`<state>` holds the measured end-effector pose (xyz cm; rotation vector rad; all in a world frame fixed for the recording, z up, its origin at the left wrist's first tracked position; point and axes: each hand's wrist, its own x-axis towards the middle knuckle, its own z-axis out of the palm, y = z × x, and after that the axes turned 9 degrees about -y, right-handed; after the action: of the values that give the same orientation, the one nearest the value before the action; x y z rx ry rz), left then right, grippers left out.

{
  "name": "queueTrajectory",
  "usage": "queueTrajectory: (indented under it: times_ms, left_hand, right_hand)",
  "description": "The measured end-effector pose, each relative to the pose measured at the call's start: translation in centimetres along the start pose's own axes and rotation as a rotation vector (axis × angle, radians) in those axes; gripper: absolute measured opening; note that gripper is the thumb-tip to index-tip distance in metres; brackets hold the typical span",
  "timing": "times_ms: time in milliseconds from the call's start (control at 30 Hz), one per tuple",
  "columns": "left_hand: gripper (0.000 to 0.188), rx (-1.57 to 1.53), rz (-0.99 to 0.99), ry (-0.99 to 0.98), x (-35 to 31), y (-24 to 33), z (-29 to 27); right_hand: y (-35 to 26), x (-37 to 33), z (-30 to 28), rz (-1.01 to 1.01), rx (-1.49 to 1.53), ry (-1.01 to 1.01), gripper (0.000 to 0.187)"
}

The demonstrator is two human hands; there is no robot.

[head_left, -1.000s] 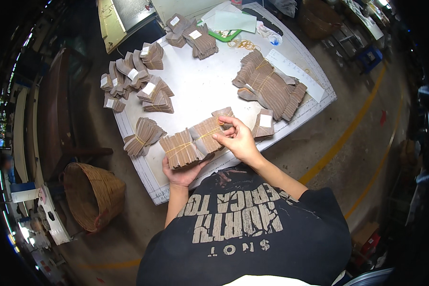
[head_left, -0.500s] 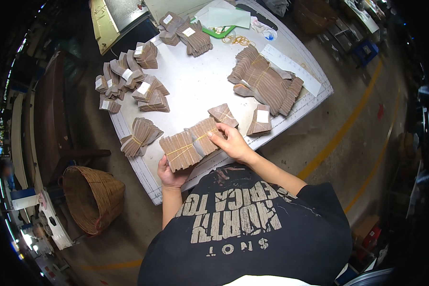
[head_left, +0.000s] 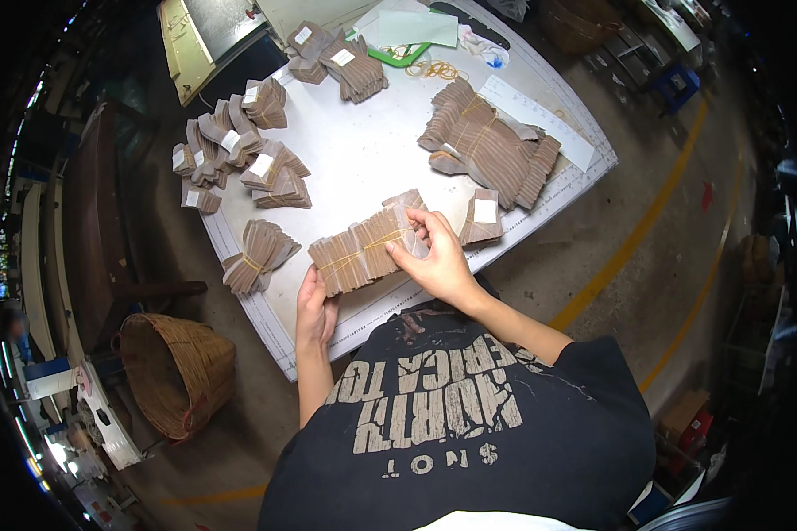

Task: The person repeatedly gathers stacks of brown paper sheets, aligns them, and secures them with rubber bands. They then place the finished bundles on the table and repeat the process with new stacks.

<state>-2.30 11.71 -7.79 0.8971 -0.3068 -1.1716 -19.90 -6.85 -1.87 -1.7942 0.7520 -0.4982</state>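
Note:
Over the table's near edge I hold a long bundle of brown cut pieces (head_left: pixel 354 256), stacked on edge with yellow rubber bands around it. My left hand (head_left: pixel 314 310) supports its left end, fingers partly hidden beneath. My right hand (head_left: pixel 437 258) closes thumb and fingers on the right end, by the bands. Just behind that end, a smaller brown bundle (head_left: pixel 405 198) is partly covered. Right of my right hand lies a stack with a white label (head_left: pixel 483 216). A fanned, banded bundle (head_left: pixel 259 257) rests to the left of my left hand.
Several labelled brown bundles (head_left: pixel 230 142) crowd the white table's (head_left: pixel 354 150) left side, with more at the back. A large banded pile (head_left: pixel 487 146) lies at right, beside a white paper strip (head_left: pixel 540 119). Loose rubber bands (head_left: pixel 434 69) lie near a green-edged tray (head_left: pixel 403 55). A wicker basket (head_left: pixel 177 372) stands on the floor.
The held bundle has turned slightly, and its left end has risen. My right hand has shifted to the right along it, with fingers more curled. My left hand stays under the left end.

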Motion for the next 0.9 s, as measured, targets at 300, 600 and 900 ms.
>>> queueTrajectory:
  times_ms: [300, 600, 900]
  left_hand:
    - [0.057, 0.362, -0.28, 0.19, 3.4, -4.3, 1.9]
    - [0.083, 0.684, -0.199, -0.014, 5.0, -5.2, 2.8]
    - [0.079, 0.17, -0.246, -0.091, 2.9, -1.5, 8.9]
  right_hand:
    - [0.2, 0.4, -0.1, -0.141, -0.162, 0.038, 0.059]
    - [0.8, 0.4, -0.7, -0.121, -0.208, -0.049, 0.063]
    - [-0.5, 0.4, 0.3, -0.116, -0.044, -0.165, 0.052]
